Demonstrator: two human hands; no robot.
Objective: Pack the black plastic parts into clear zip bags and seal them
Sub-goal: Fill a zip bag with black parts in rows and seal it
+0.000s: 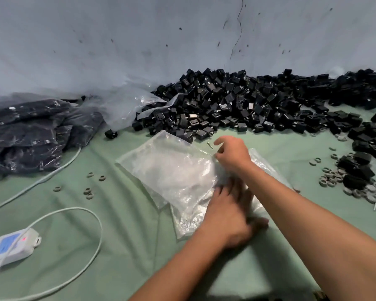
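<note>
Far to the left of my fingers I see a white power strip (8, 246) with a lit red switch, its smooth pale cable (74, 213) looping over the wrinkled green cloth (122, 246). Beyond it, also well left of my hands, a heap of filled bags (30, 131) lies dark and glossy, black shapes showing through crinkled film. A few small grey rings (88, 190) are scattered on the cloth between that heap and the stack of clear zip bags (172, 170).

That stack is flat, thin and shiny, and it lies directly under and just left of both hands. My left hand (228, 218) rests palm down on its near edge; the fingers (224, 190) are blurred, fairly straight and spread across the film, pressing it. My right hand (232, 153) sits at the stack's far right corner, fingers curled with thumb and fingertips pinching the film there. A small screw (210, 146) lies just left of those fingertips.

Beyond my right fingers, near but apart from them, the big pile of black plastic parts (237, 105) runs along the pale wall (161, 40): small blocky cubes, matte with some glossy faces. To the right of my right arm, more grey rings (334, 177) and black parts (356, 168) lie heaped together.
</note>
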